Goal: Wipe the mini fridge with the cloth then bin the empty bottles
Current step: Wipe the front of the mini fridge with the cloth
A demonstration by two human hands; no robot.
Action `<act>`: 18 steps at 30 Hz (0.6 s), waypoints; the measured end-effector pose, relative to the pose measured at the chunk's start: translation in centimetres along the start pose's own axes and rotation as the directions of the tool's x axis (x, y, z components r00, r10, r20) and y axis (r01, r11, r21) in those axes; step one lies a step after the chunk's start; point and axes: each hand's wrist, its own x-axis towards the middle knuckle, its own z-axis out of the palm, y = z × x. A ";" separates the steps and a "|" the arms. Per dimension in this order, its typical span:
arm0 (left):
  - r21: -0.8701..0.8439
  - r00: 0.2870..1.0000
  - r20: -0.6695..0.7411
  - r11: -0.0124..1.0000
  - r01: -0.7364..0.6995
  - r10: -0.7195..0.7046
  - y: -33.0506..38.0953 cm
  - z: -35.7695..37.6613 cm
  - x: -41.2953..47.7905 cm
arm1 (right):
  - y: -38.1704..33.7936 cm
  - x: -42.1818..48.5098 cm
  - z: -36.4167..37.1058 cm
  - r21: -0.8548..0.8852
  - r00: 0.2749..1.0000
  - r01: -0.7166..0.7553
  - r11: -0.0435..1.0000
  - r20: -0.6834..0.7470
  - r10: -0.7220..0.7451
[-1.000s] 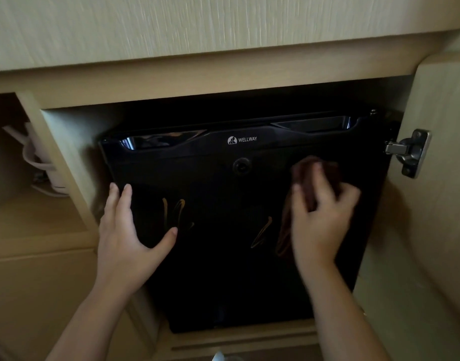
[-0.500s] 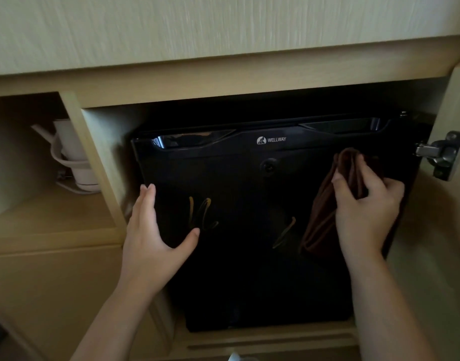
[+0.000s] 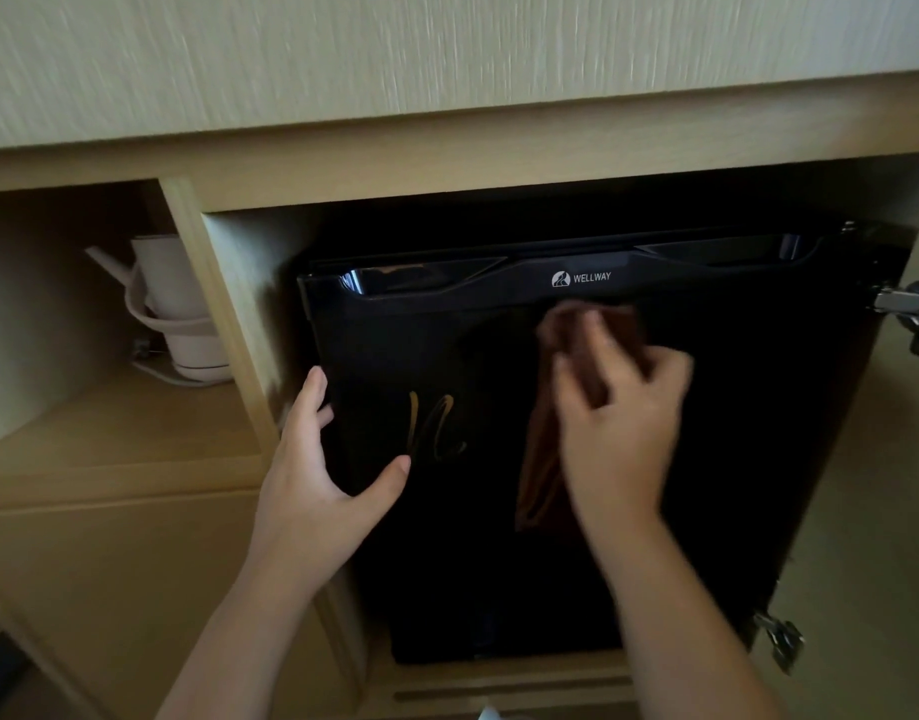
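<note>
On the mini fridge [image 3: 732,407] door, right hand [image 3: 621,423] clutching brown cloth [image 3: 540,459], left hand [image 3: 311,470] spread flat

A pale wooden cabinet [image 3: 447,163] fills the view. In its open left compartment a white kettle [image 3: 174,304] stands upright on its base, with a cord lying beside it. Two metal hinges [image 3: 901,304] sit on the open cabinet door [image 3: 873,511] at right.

A single head-worn wide-angle view looks forward and down from close range, above and behind the left hand [image 3: 311,475] and right hand [image 3: 621,423], facing a black mini fridge [image 3: 732,407] just beyond them.
</note>
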 end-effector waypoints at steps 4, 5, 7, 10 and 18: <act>0.014 1.000 -0.017 1.000 0.006 -0.006 0.1 0.3 -0.1 | 2.3 3.1 -2.8 -0.011 0.983 -0.134 0.991 -0.125 0.131; 0.025 1.000 -0.022 1.000 0.007 -0.007 0.1 0.4 -0.2 | 2.3 3.0 -2.8 -0.024 0.986 -0.125 0.992 -0.116 0.122; 0.039 1.000 -0.024 0.999 0.006 -0.005 0.2 0.6 -0.2 | 1.5 2.2 -1.9 -0.069 0.993 -0.076 0.995 -0.091 0.070; 0.014 1.000 -0.024 1.000 0.008 -0.007 0.0 0.7 -0.2 | -0.4 0.8 0.1 -0.086 0.999 -0.002 0.996 -0.032 -0.001; -0.060 0.997 0.062 0.998 -0.037 0.040 -0.1 -0.6 -0.4 | -3.9 -3.6 3.5 -0.108 0.968 0.210 0.972 0.165 -0.190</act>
